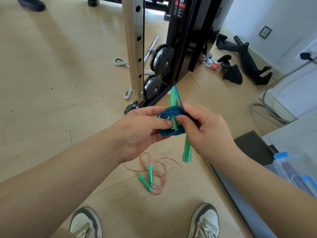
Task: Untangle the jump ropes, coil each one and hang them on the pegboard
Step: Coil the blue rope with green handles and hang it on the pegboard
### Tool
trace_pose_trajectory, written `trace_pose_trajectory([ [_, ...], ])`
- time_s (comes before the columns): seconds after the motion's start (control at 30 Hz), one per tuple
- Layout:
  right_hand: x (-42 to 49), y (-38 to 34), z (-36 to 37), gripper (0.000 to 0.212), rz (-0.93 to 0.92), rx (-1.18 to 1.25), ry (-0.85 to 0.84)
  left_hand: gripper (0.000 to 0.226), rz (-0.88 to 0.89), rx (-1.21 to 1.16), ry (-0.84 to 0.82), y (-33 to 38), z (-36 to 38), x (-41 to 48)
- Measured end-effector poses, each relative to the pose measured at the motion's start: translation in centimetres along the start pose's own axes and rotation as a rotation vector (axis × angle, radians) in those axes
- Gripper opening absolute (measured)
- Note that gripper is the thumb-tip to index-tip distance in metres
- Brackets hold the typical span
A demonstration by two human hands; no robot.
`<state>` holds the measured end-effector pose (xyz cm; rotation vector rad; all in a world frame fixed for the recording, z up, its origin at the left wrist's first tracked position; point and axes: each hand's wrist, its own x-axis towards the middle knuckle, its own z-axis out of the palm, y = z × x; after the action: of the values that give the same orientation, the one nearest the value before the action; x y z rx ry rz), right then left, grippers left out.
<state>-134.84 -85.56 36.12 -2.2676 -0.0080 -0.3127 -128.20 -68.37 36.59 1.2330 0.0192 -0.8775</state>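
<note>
Blue rope [169, 115], coiled around green handles [173, 107], sits pinched between left hand [144, 129] and right hand [205, 133]; pink rope [159, 172] lies on floor [51, 74].

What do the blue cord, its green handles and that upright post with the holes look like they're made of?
Blue cord: probably smooth plastic or vinyl; its thin, even strands have a faint sheen.
Green handles: moulded plastic, slightly translucent, glossy; light shows through them.
Post: polished metal, likely steel; it gives mirror-like reflections.
</note>
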Motion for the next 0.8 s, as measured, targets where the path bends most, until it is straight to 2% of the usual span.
trace_pose_trajectory([
  [0.1, 0.2, -0.2, -0.3, 0.031, 0.000, -0.002, 0.024, 0.027, 0.022, 0.113, -0.036, 0.2, -0.1, -0.1],
  [0.2, 0.1, -0.2, -0.7, 0.030, 0.008, 0.009, 0.046, 0.029, 0.060, 0.160, -0.106, 0.7, -0.1, -0.4],
  [0.23, 0.1, -0.2, -0.7, 0.028, 0.019, 0.001, 0.043, 0.034, 0.087, 0.208, -0.123, 0.8, -0.2, -0.4],
  [0.3, 0.0, 0.1, -0.5, 0.024, 0.044, -0.021, 0.033, 0.064, 0.136, 0.341, -0.130, 0.6, -0.4, -0.3],
  [0.37, 0.0, 0.4, -0.2, 0.020, 0.056, -0.038, 0.029, 0.085, 0.256, 0.597, -0.050, 0.2, -0.4, -0.4],
  [0.47, 0.2, 0.6, 0.2, 0.016, 0.048, -0.081, 0.058, 0.075, 0.434, 0.844, 0.085, -0.6, 0.1, -0.4],
  [0.63, 0.5, 0.9, 0.4, 0.018, 0.060, -0.149, 0.098, 0.064, 0.612, 0.905, 0.277, -1.1, -0.3, 0.1],
  [0.8, 0.7, 0.9, 0.5, 0.024, 0.141, -0.156, 0.103, 0.027, 0.779, 0.908, 0.466, -1.1, 0.4, 0.1],
])
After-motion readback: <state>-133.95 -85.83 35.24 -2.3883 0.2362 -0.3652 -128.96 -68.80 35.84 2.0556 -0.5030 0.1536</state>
